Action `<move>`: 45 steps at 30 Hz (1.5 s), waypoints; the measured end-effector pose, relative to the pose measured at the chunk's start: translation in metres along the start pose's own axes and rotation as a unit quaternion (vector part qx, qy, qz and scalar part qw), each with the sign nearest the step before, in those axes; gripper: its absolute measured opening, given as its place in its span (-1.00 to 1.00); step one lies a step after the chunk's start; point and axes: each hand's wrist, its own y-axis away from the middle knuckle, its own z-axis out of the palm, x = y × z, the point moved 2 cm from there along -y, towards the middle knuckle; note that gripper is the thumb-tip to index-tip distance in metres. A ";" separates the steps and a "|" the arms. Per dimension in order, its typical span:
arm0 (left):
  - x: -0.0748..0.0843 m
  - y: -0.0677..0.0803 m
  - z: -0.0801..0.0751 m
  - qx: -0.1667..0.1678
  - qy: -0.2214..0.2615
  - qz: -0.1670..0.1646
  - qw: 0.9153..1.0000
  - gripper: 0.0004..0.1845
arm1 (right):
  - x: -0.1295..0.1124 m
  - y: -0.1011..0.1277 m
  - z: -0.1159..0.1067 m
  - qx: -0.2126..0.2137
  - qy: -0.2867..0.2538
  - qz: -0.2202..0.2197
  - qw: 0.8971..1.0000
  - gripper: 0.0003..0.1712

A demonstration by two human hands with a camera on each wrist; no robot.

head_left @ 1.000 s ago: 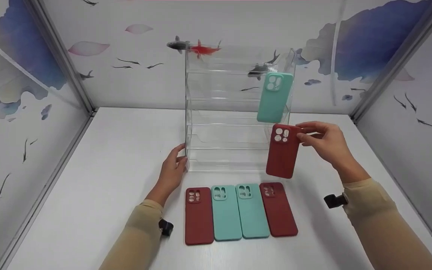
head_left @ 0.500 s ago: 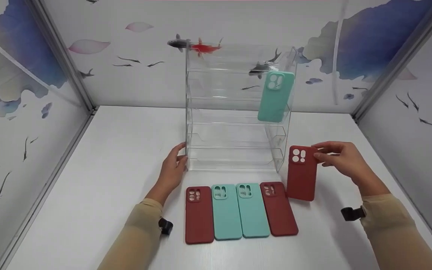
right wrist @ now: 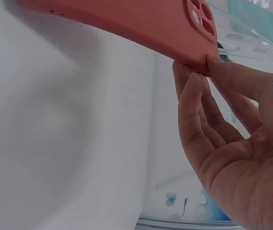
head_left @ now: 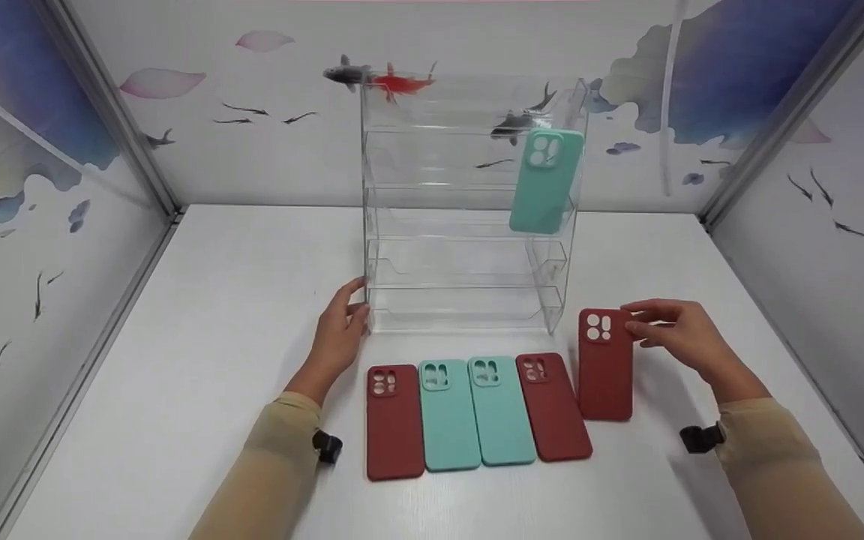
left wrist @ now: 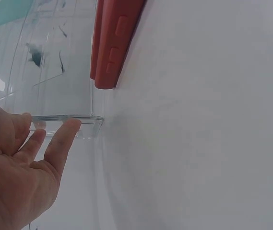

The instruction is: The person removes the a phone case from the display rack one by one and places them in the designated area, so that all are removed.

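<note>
While right hand: (head_left: 676, 337) fingers pinch the red case (head_left: 605, 364) top, lowering it beside the row.
Left hand: (head_left: 338, 337) fingers straight, steadying the clear rack (head_left: 469, 202).
Next: lay case flat, release.

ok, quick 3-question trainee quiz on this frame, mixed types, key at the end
1. True or false: the left hand rests on the clear acrylic rack.
2. What does the right hand pinch? A) a teal case B) the red case at its camera-cutout end C) nothing
3. How many cases lie flat in the row on the white table, not counting the pinched one, and how many stand in the rack?

Key: 1 true, at its lower left corner. 2 B. 3 four in the row (red, teal, teal, red); one in the rack, the teal case.
</note>
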 end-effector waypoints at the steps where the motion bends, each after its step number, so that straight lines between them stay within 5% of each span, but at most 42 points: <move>1: 0.000 0.000 0.000 0.000 -0.001 0.000 1.000 -0.45 | 0.002 0.000 0.002 -0.002 0.002 0.000 1.000 -0.47; 15: 0.001 0.000 0.000 0.000 0.011 0.003 1.000 -0.45 | 0.025 0.005 0.025 -0.055 0.027 0.028 0.998 -0.48; 45: 0.003 0.002 0.000 0.000 0.005 -0.001 1.000 -0.45 | 0.029 0.005 0.045 -0.049 0.048 0.039 0.997 -0.53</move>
